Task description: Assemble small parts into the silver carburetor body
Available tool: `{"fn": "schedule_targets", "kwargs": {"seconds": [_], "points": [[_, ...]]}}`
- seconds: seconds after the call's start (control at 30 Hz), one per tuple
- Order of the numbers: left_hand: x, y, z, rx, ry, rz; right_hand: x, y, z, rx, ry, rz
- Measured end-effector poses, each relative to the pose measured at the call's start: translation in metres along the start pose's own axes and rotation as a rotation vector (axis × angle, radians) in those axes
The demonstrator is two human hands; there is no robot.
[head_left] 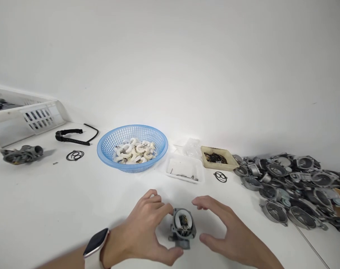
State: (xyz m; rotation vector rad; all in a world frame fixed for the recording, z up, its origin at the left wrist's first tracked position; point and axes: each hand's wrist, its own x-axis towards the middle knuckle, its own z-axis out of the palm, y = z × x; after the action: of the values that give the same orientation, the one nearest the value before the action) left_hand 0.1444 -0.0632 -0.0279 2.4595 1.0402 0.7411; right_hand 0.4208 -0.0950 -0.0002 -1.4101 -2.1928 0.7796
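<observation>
The left hand pinches the carburetor body; the right hand hovers spread, bare table around.

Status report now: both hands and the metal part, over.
Left hand grips the grey metal carburetor body, standing on the white table. Right hand open, beside it, not touching. Nothing between the hands and the part.

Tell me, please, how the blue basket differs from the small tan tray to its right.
The blue basket is round, meshed and deep, and holds white curved pieces; the tan tray is rectangular, solid-walled and shallow, and holds dark thin rings. The basket is clearly the larger. Both stand open-topped on the white table by the wall.
</observation>
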Motion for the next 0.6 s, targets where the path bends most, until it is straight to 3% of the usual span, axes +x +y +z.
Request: {"fn": "schedule_targets", "kwargs": {"seconds": [0.13,0.27,0.4,0.5,0.6], "points": [[0.003,0.002,-0.005,-0.041,-0.026,0.056,0.002,-0.004,0.002,0.073,-0.143,0.097],[0.004,0.003,0.0,-0.137,-0.131,0.025,0.008,-0.006,0.014,0.117,-0.107,0.095],[0.002,0.002,0.005,-0.192,-0.148,-0.012,0.01,-0.01,0.019,0.156,-0.106,0.046],[0.001,-0.001,0.007,-0.187,-0.148,-0.009,0.009,-0.006,0.012,0.123,-0.107,0.023],[0.001,-0.005,0.009,-0.154,-0.131,0.003,0.025,0.004,-0.008,0.012,-0.019,0.008]]}}
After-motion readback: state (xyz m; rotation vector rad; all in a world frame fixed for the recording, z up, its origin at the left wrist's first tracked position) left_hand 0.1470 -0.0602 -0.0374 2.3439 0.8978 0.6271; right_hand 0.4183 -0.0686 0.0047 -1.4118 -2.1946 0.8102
